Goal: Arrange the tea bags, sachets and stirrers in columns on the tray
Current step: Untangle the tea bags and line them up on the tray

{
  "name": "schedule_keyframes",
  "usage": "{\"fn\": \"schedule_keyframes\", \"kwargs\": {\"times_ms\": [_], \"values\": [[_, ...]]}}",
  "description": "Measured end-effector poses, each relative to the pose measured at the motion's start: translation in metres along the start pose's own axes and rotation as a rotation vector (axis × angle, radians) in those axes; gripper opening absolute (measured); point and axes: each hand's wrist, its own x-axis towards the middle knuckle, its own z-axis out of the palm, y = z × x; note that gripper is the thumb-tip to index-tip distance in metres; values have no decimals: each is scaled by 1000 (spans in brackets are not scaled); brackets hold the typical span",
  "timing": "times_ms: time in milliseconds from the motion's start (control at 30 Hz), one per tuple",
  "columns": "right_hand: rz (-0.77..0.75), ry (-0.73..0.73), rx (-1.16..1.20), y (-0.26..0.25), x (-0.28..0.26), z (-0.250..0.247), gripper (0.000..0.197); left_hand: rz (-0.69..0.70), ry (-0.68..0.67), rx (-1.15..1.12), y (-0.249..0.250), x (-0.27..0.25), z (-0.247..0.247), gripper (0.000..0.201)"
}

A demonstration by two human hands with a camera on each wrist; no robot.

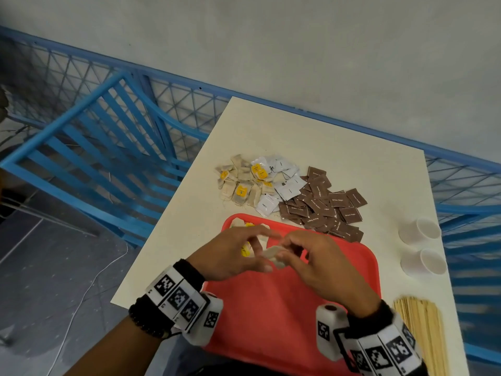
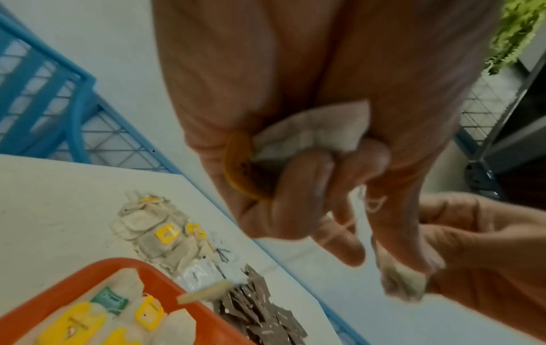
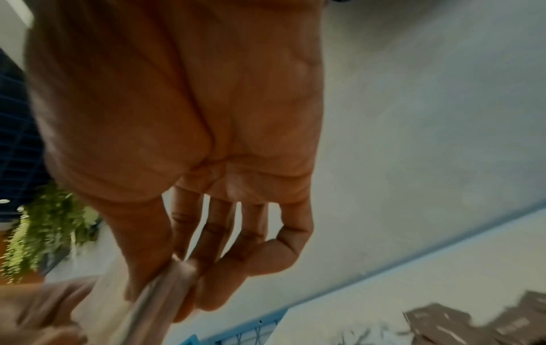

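Both hands hover over the far left part of the red tray (image 1: pixel 284 308). My left hand (image 1: pixel 260 251) grips a crumpled tea bag (image 2: pixel 313 133) with a yellow tag (image 2: pixel 239 168) under its curled fingers. My right hand (image 1: pixel 284 251) pinches a second tea bag (image 2: pixel 404 282), and a thin string (image 2: pixel 339 231) runs between the two hands. In the right wrist view the right hand (image 3: pixel 177 275) pinches that bag (image 3: pixel 159 301) between thumb and fingers. Several tea bags (image 2: pixel 88 322) lie side by side on the tray.
On the cream table (image 1: pixel 339 147) beyond the tray lie loose tea bags (image 1: pixel 244 183), white sachets (image 1: pixel 284 183) and brown sachets (image 1: pixel 325 207). Two white cups (image 1: pixel 423 232) lie at the right, with wooden stirrers (image 1: pixel 417 329) nearer. A blue chair (image 1: pixel 95 147) stands left.
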Motion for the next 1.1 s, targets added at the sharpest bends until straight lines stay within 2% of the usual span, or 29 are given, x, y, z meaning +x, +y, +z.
{"fn": "schedule_keyframes", "kwargs": {"times_ms": [33,67,133,267,433,567,733,833,967,1100], "values": [[-24,-8,-51,-2,1,-4,8,29,-21,45,1,3,3,22],[-32,2,-85,-2,1,-10,8,50,-20,64,1,5,5,15],[-12,64,-143,4,0,-24,11,24,8,48,-5,6,4,20],[77,144,-242,29,-4,-35,12,-19,-15,32,-17,-2,0,12],[220,216,-266,50,-9,-13,15,-116,-40,-5,-30,-11,2,18],[301,222,-194,62,-16,12,17,-176,-50,-165,-28,-15,3,21],[461,316,35,69,-15,29,15,-274,-35,-313,-36,-21,14,13],[602,271,235,62,-12,46,14,-355,78,-397,-39,-19,22,13],[566,172,628,32,-8,73,11,-449,246,-576,-39,-12,34,15],[525,79,727,26,-3,84,10,-459,328,-654,-46,-12,34,13]]}}
